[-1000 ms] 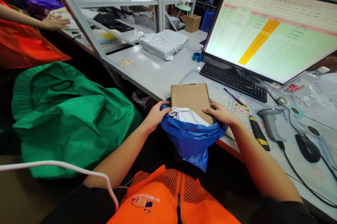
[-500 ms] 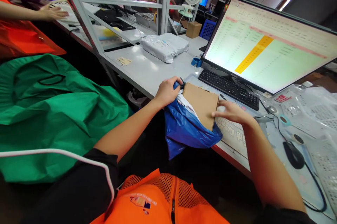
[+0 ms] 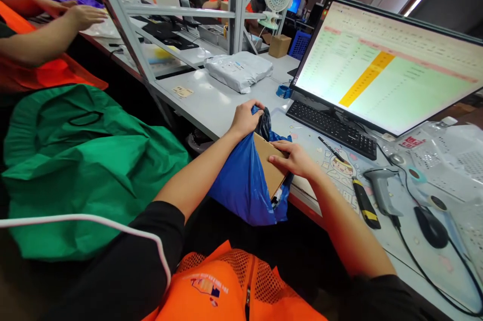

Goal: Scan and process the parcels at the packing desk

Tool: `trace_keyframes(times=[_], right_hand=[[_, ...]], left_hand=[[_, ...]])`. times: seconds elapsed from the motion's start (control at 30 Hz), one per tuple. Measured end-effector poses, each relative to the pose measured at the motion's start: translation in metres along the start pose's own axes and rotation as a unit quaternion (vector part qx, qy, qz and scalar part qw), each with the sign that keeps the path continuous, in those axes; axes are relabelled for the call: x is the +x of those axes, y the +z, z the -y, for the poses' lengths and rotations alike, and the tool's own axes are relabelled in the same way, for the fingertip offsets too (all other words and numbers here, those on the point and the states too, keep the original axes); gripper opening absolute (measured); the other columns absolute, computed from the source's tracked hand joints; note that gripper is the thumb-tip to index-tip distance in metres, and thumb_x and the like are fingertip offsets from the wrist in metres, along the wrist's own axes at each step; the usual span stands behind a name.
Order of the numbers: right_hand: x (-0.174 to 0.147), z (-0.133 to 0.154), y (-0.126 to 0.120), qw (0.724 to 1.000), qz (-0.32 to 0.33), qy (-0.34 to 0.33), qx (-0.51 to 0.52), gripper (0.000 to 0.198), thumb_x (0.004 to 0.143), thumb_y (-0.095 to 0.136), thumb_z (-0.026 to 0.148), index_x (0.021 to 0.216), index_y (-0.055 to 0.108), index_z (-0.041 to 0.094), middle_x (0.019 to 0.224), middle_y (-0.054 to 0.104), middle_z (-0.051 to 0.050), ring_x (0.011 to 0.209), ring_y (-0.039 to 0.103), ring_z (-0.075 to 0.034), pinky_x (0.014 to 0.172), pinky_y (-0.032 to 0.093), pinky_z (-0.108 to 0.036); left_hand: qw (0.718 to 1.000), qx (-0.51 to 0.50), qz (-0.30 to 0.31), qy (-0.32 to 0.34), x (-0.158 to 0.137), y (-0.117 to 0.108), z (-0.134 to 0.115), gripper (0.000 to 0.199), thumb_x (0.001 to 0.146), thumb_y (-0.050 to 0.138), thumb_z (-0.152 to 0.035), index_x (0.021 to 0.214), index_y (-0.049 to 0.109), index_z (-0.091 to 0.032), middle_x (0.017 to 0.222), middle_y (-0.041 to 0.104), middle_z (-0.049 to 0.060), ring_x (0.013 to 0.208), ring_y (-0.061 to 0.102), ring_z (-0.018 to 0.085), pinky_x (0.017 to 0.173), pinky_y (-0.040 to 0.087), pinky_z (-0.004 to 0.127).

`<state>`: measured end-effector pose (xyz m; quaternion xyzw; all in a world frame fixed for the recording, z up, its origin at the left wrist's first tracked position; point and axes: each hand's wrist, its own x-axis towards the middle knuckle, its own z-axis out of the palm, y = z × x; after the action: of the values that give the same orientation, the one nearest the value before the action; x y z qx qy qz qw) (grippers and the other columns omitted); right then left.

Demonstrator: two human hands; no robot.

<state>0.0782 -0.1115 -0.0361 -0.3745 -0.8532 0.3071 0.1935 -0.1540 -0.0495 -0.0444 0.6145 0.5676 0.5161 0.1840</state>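
From my head, my only camera looks forward and steeply down, over my orange vest (image 3: 226, 288) at six o'clock, towards my nearby fingers (image 3: 284, 146); the monitor (image 3: 385, 67) stands at two o'clock.

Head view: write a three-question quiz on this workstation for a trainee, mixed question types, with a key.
1. What does the person's left hand grip?
2. True or false: the person's right hand touches the cardboard box.
3. Fill in the blank: on the desk, the grey scanner lies between the yellow-and-black tool and the black ____.

Key:
1. The blue bag, by its edge.
2. True; its thumb lies on the face of the box.
3. Mouse.
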Motion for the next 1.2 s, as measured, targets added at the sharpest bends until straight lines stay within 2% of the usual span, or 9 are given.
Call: trace_keyframes(times=[0.2, 0.33, 0.43, 0.63, 0.77, 0.87, 1.0, 1.1, 1.2], right_hand=[[-0.027, 0.006, 0.011, 0.998, -0.036, 0.014, -0.047, 0.055, 0.099, 0.068, 0.043, 0.150, 0.063, 0.024, 0.143, 0.070, -0.012, 0.127, 0.066, -0.031, 0.112, 0.053, -0.051], [-0.077, 0.026, 0.040, 0.981, -0.081, -0.084, -0.153, 0.042, 0.100, 0.069, 0.031, 0.142, 0.067, 0.024, 0.146, 0.065, -0.015, 0.128, 0.059, -0.033, 0.110, 0.052, -0.057], [-0.114, 0.040, 0.074, 0.961, -0.113, -0.129, -0.217, 0.037, 0.100, 0.068, 0.024, 0.137, 0.071, 0.025, 0.147, 0.063, -0.017, 0.123, 0.059, -0.035, 0.101, 0.055, -0.057], [-0.155, 0.046, 0.134, 0.971, -0.101, -0.140, -0.167, 0.035, 0.099, 0.071, 0.020, 0.133, 0.073, 0.021, 0.145, 0.064, -0.020, 0.123, 0.059, -0.033, 0.100, 0.059, -0.053], [-0.168, 0.044, 0.152, 0.971, -0.094, -0.149, -0.163, 0.034, 0.100, 0.070, 0.018, 0.133, 0.073, 0.021, 0.144, 0.065, -0.021, 0.124, 0.061, -0.032, 0.099, 0.061, -0.051], [-0.173, 0.047, 0.155, 0.967, -0.087, -0.165, -0.172, 0.034, 0.101, 0.069, 0.018, 0.135, 0.071, 0.021, 0.144, 0.065, -0.022, 0.125, 0.063, -0.032, 0.098, 0.062, -0.051], [-0.175, 0.053, 0.154, 0.965, -0.072, -0.170, -0.184, 0.033, 0.103, 0.067, 0.019, 0.136, 0.071, 0.020, 0.145, 0.066, -0.023, 0.127, 0.065, -0.032, 0.098, 0.062, -0.050], [-0.176, 0.053, 0.154, 0.964, -0.062, -0.168, -0.196, 0.035, 0.103, 0.067, 0.019, 0.138, 0.071, 0.018, 0.149, 0.065, -0.023, 0.128, 0.065, -0.033, 0.099, 0.062, -0.048], [-0.174, 0.049, 0.154, 0.962, -0.053, -0.151, -0.219, 0.038, 0.104, 0.066, 0.022, 0.142, 0.070, 0.019, 0.155, 0.061, -0.021, 0.132, 0.064, -0.032, 0.103, 0.061, -0.048]], left_hand=[[0.979, 0.131, 0.067, 0.139, -0.005, -0.022, -0.016, 0.021, 0.094, 0.065, -0.014, 0.112, 0.076, -0.015, 0.117, 0.075, 0.013, 0.114, 0.067, 0.031, 0.105, 0.051, 0.043], [0.934, 0.218, 0.063, 0.274, -0.075, -0.063, -0.028, 0.017, 0.099, 0.062, -0.014, 0.110, 0.074, -0.016, 0.123, 0.070, 0.017, 0.117, 0.062, 0.034, 0.105, 0.051, 0.050], [0.911, 0.130, 0.179, 0.349, -0.144, -0.087, -0.031, 0.016, 0.107, 0.056, -0.017, 0.107, 0.072, -0.018, 0.105, 0.074, 0.009, 0.101, 0.068, 0.023, 0.096, 0.055, 0.036], [0.948, 0.090, 0.273, 0.134, -0.212, -0.109, -0.007, 0.023, 0.110, 0.049, -0.021, 0.110, 0.071, -0.016, 0.107, 0.078, 0.007, 0.099, 0.074, 0.019, 0.093, 0.056, 0.030], [0.896, 0.167, 0.410, 0.040, -0.211, -0.107, 0.018, 0.030, 0.106, 0.048, -0.020, 0.115, 0.076, -0.019, 0.112, 0.081, 0.007, 0.102, 0.076, 0.023, 0.091, 0.057, 0.033], [0.840, 0.242, 0.485, 0.031, -0.206, -0.096, 0.030, 0.032, 0.101, 0.054, -0.014, 0.123, 0.076, -0.020, 0.124, 0.079, 0.010, 0.111, 0.075, 0.027, 0.094, 0.056, 0.036], [0.792, 0.352, 0.489, 0.104, -0.207, -0.076, 0.039, 0.044, 0.088, 0.077, -0.016, 0.131, 0.073, -0.014, 0.135, 0.073, 0.020, 0.126, 0.067, 0.038, 0.098, 0.055, 0.043], [0.774, 0.407, 0.463, 0.146, -0.209, -0.065, 0.041, 0.032, 0.091, 0.071, -0.012, 0.123, 0.076, -0.012, 0.128, 0.074, 0.022, 0.124, 0.068, 0.038, 0.096, 0.053, 0.044], [0.782, 0.399, 0.468, 0.100, -0.198, -0.066, 0.036, 0.029, 0.094, 0.065, -0.013, 0.120, 0.078, -0.014, 0.114, 0.079, 0.018, 0.107, 0.075, 0.034, 0.085, 0.053, 0.038]])
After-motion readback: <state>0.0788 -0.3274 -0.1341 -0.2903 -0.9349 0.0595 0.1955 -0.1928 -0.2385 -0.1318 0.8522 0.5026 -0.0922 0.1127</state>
